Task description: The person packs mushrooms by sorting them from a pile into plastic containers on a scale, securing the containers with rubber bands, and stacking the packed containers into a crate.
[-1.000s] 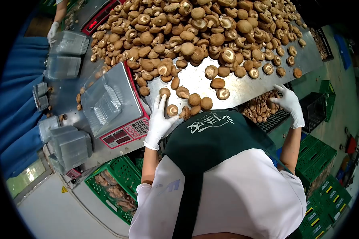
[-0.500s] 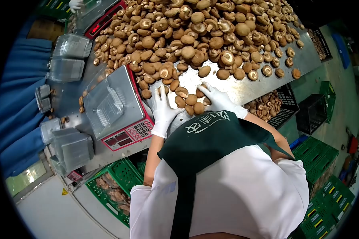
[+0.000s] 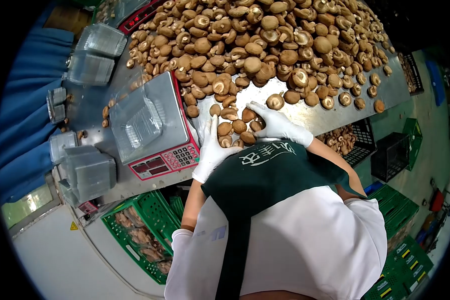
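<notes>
Right hand (image 3: 280, 125) moved inward, touching mushrooms (image 3: 248, 115); black crate (image 3: 364, 137) part-filled.

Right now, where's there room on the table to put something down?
The table looks bare between the right hand, the loose mushrooms and the near edge. It's crowded at the big pile and by the left hand.

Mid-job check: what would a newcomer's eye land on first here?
Most striking is the big heap of shiitake mushrooms across the far side of the metal table. Nearer the wearer, the white-gloved left hand and right hand flank a small mushroom cluster. Left of them, a red-edged digital scale bears a clear plastic container.
</notes>
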`<action>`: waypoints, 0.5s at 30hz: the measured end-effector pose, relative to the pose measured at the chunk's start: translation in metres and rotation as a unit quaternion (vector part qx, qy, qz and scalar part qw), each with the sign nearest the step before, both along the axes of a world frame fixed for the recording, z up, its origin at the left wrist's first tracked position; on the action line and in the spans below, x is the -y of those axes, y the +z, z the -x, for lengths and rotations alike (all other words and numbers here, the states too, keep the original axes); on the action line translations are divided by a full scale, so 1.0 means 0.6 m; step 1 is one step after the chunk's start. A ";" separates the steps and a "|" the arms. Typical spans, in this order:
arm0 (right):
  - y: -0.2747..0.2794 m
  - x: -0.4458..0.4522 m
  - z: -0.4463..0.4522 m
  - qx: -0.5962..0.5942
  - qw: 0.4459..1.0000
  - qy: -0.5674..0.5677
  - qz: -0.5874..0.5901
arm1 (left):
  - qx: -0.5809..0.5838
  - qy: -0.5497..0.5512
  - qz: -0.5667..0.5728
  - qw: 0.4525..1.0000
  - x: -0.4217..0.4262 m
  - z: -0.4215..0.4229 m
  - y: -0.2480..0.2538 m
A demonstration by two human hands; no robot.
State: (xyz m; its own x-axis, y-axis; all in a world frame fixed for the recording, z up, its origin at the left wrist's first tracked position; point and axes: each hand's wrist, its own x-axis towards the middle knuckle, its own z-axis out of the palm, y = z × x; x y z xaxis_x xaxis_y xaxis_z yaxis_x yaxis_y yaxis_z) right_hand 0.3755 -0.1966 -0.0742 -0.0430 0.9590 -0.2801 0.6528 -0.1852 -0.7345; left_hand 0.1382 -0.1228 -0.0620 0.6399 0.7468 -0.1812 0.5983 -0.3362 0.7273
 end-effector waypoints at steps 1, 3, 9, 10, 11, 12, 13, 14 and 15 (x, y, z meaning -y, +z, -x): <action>0.002 0.009 -0.005 0.012 1.000 0.011 -0.012 | -0.041 0.006 -0.012 0.999 0.006 0.004 -0.005; 0.029 0.018 0.004 0.047 0.999 0.027 0.007 | -0.052 0.017 -0.007 0.998 0.011 -0.001 -0.002; 0.019 0.001 0.028 0.028 0.999 0.019 0.009 | -0.086 -0.010 -0.040 0.995 -0.009 -0.041 0.008; 0.014 -0.003 0.028 -0.004 1.000 0.008 -0.028 | -0.086 -0.008 -0.040 0.995 -0.017 -0.045 0.004; -0.003 -0.009 0.030 0.005 0.999 0.001 -0.050 | -0.092 -0.003 -0.068 0.993 -0.029 -0.049 -0.001; -0.001 -0.021 0.030 0.005 0.999 0.005 -0.052 | -0.099 0.002 -0.098 0.990 -0.042 -0.052 -0.007; 0.002 -0.033 0.033 -0.015 0.999 0.003 -0.052 | -0.065 0.021 -0.067 0.995 -0.054 -0.054 -0.016; 0.004 -0.045 0.036 -0.035 0.998 0.001 -0.054 | -0.050 0.029 -0.043 0.997 -0.065 -0.055 -0.019; -0.004 -0.055 0.037 -0.046 0.996 -0.005 -0.080 | -0.024 0.036 -0.010 0.999 -0.075 -0.054 -0.024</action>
